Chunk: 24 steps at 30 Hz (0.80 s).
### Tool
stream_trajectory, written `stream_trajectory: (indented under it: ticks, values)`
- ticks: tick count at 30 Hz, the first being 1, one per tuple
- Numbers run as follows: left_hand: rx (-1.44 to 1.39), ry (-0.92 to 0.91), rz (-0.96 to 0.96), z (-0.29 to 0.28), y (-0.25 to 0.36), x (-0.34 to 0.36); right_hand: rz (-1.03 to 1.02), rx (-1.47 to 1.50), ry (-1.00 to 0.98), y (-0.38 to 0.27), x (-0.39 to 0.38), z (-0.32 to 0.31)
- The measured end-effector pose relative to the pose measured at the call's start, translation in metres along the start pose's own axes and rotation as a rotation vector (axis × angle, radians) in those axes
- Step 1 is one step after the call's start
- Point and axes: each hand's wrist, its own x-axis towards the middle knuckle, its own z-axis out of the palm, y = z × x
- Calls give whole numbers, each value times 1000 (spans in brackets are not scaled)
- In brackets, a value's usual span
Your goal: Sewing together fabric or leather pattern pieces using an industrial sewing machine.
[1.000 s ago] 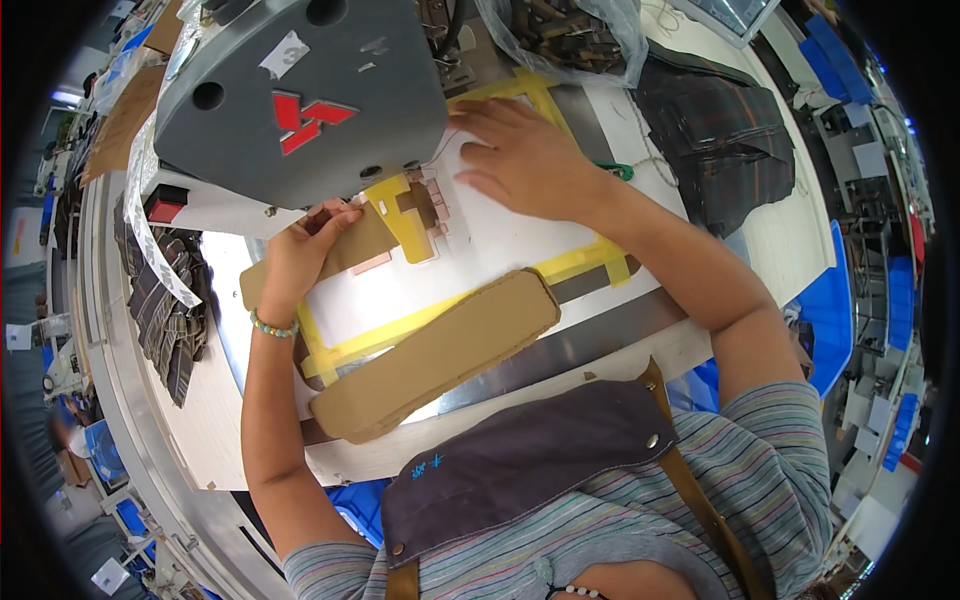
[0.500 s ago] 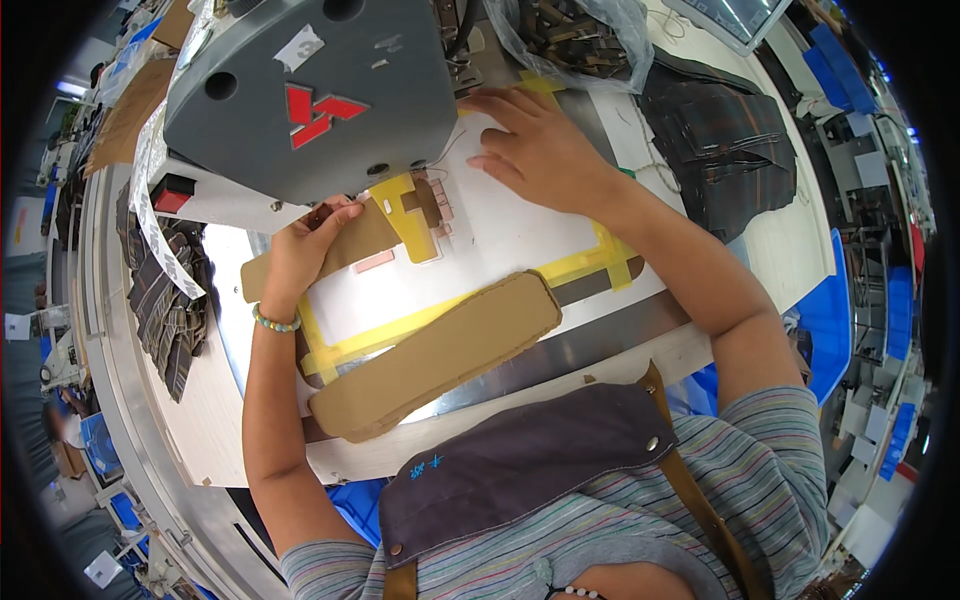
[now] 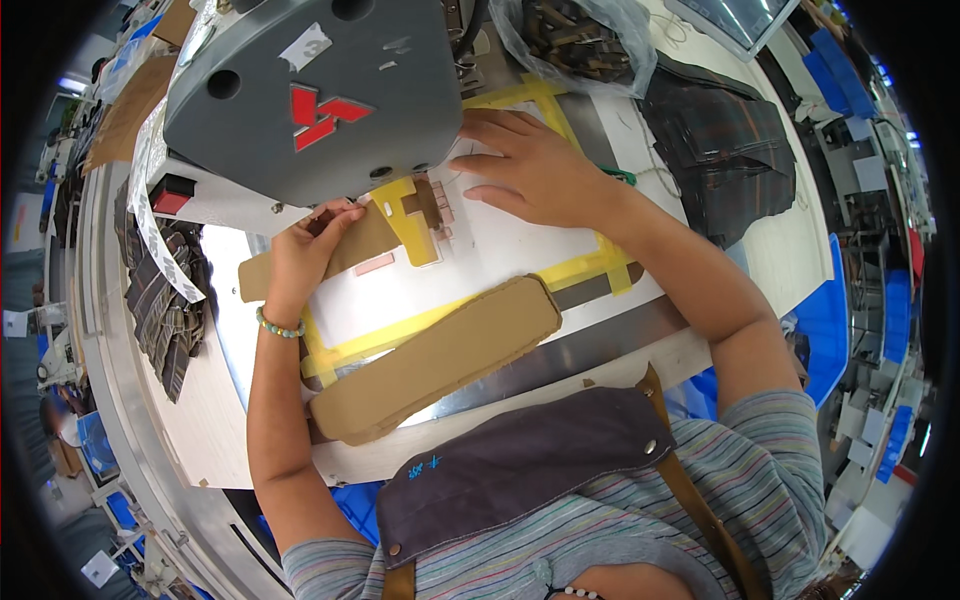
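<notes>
The left hand point(image 3: 300, 250) has its grip pinched on the near end of a brown cardboard strip point(image 3: 345, 250), thumb and fingertips closed on its upper edge right under the grey sewing machine head point(image 3: 310, 95). The right hand point(image 3: 530, 165) grasps nothing: it lies flat, fingers spread, pressing on the white template sheet point(image 3: 500, 250) just right of the machine head. Between the hands a small yellow guide piece point(image 3: 412, 215) sits on the sheet, touching the strip's far end, with small pinkish tabs point(image 3: 375, 264) beside it. Yellow tape point(image 3: 400, 335) borders the sheet towards the desk's near edge, where a long rounded tan pad point(image 3: 435, 360) lies on a metal plate point(image 3: 560, 355).

The strip looks thin, light and fairly stiff; it would likely crease if bent, so holding it by the edge near the machine seems soundest. Striped fabric pieces point(image 3: 165, 300) lie stacked at the desk's left edge, dark plaid ones point(image 3: 725, 150) at the far right.
</notes>
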Motion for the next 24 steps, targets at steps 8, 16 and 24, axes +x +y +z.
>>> stream_trajectory:
  ticks: [8,16,24]
  values:
    - [36,-69,29,-4,6,-1,22,-97,26,11,5,1]
    - [52,-74,19,-5,10,1,2,52,145,-3,6,-2]
    - [43,-96,-6,-3,8,2,-194,232,-24,-6,4,2]
